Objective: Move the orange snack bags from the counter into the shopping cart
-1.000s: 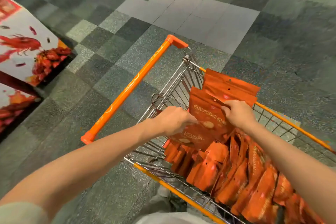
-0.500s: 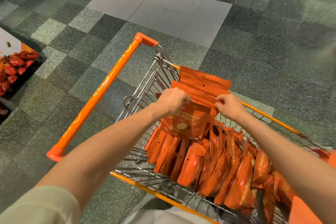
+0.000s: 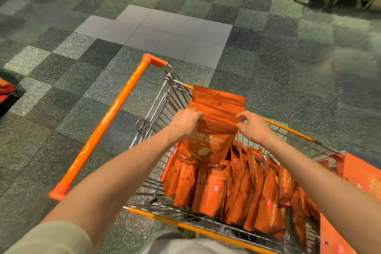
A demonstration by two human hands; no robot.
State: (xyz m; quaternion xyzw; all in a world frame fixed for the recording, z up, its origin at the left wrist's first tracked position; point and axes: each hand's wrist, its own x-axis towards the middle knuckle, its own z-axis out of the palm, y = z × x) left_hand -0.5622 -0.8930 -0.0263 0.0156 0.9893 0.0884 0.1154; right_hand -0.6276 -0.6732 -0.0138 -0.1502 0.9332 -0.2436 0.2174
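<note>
Your shopping cart [image 3: 156, 109], wire-sided with an orange handle bar [image 3: 107, 121], stands on the speckled tile floor [image 3: 288, 80], and its basket already holds a packed row of orange snack bags [image 3: 243, 187] standing on edge. Above the handle end of that row you hold a small stack of pork floss bags [image 3: 214, 130] upright, printed face toward you, its lower edge just over the tops of the bags below. Your left hand [image 3: 185, 122] grips the stack's left edge with curled fingers; your right hand [image 3: 252, 127] pinches the right edge near the top seal. I judge you are at the placing step. The next move calls for lowering the stack straight into the gap between the cart's end wall and the row, then letting go with both hands together so the bags stand rather than topple. The worktop is out of view.
</note>
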